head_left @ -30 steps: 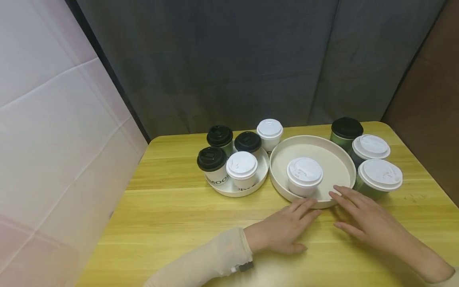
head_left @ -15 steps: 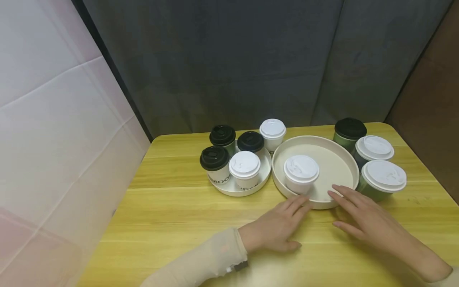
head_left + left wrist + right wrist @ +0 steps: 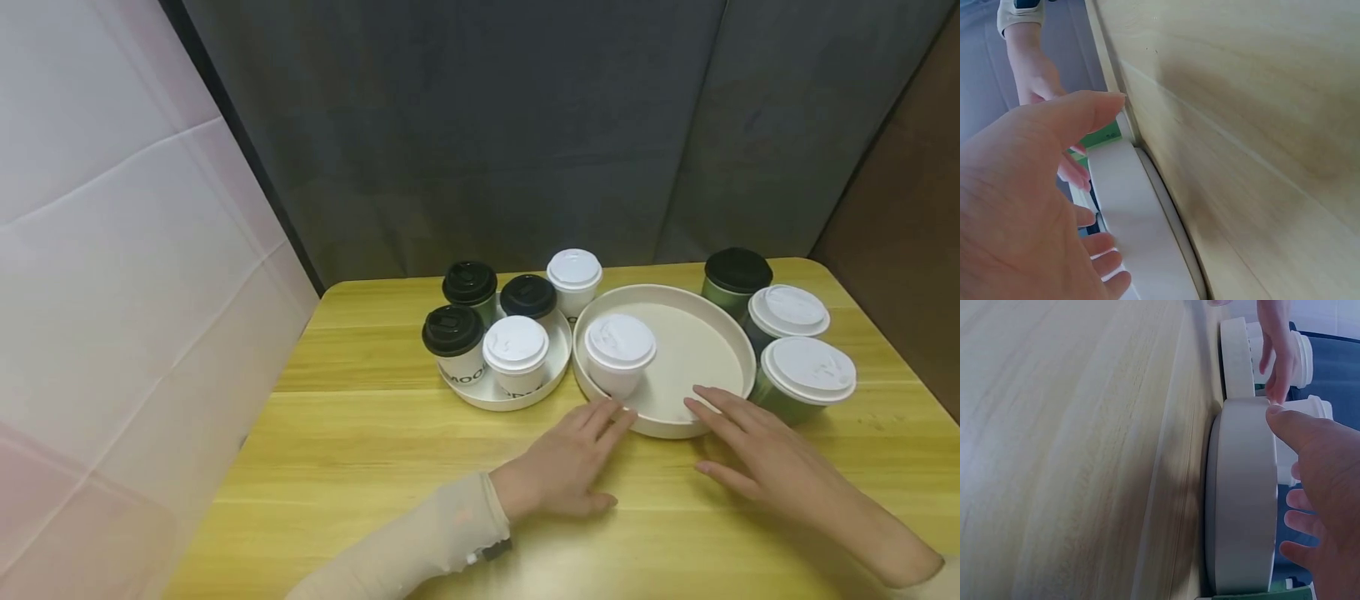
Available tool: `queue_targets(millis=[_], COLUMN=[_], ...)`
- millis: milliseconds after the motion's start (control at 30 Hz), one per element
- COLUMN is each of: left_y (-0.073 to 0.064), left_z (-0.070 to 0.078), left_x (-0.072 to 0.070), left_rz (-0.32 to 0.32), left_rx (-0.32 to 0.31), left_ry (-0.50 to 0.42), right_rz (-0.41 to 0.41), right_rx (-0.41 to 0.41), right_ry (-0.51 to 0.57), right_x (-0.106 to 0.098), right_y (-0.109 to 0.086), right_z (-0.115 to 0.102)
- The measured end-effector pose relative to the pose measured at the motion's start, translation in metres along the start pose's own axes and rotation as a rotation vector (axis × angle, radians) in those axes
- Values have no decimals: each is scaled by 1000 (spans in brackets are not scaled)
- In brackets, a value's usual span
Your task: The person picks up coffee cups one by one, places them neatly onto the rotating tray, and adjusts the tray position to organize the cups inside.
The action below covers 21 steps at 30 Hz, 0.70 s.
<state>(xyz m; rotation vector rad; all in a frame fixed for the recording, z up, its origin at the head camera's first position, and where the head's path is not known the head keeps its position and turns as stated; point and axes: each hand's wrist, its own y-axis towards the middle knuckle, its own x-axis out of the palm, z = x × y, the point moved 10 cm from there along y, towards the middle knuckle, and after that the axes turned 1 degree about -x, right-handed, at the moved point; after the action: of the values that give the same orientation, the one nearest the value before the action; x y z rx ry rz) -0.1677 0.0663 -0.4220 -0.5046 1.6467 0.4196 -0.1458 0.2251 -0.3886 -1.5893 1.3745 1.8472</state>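
Note:
A white-lidded paper cup (image 3: 620, 354) stands upright inside the large round cream tray (image 3: 663, 429), near its left side. My left hand (image 3: 566, 458) reaches to the tray's front rim with fingers extended, fingertips just in front of the cup; whether they touch it I cannot tell. In the left wrist view the thumb stands apart from the fingers of that hand (image 3: 1029, 187), with the tray's side wall (image 3: 1141, 225) beyond. My right hand (image 3: 757, 446) hovers over the tray's front right rim, fingers spread and holding nothing. In the right wrist view its fingers (image 3: 1302, 522) lie beside the tray wall.
Left of the tray, a smaller white plate (image 3: 558, 367) carries several lidded cups, including a black-lidded one (image 3: 452, 333). Behind stands a white-lidded cup (image 3: 574, 275). Along the right side are a black-lidded green cup (image 3: 737, 275) and two white-lidded cups (image 3: 806, 371). A dark curtain (image 3: 480, 142) backs the table.
The cup in the tray has shifted left and slightly back, toward the tray's left side. My left hand has moved left along with it. The right hand stays nearly in place.

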Motion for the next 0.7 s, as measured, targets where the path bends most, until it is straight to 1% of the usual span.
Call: queue_targets(millis=[167,267,433,567,700], left_y=[-2,-3,-4,-4,-5], left_z=[-4,-6,-13,-17,-20], left_x=[-1,-1,4,5,5], left_rz=[-12,-19,-55,-77,-81], left_rx=[-31,-51,-95,-121,-131], left_ry=[39,33,11,20,35], right_rz=[1,1,5,-6,-22], right_rx=[5,2,-6,-2,-8], right_ry=[-1,2,9,4,10], right_x=[0,-1,1,2,5], right_y=[1,2,4,6,9], right_z=[0,-1,-1,-2,-3])
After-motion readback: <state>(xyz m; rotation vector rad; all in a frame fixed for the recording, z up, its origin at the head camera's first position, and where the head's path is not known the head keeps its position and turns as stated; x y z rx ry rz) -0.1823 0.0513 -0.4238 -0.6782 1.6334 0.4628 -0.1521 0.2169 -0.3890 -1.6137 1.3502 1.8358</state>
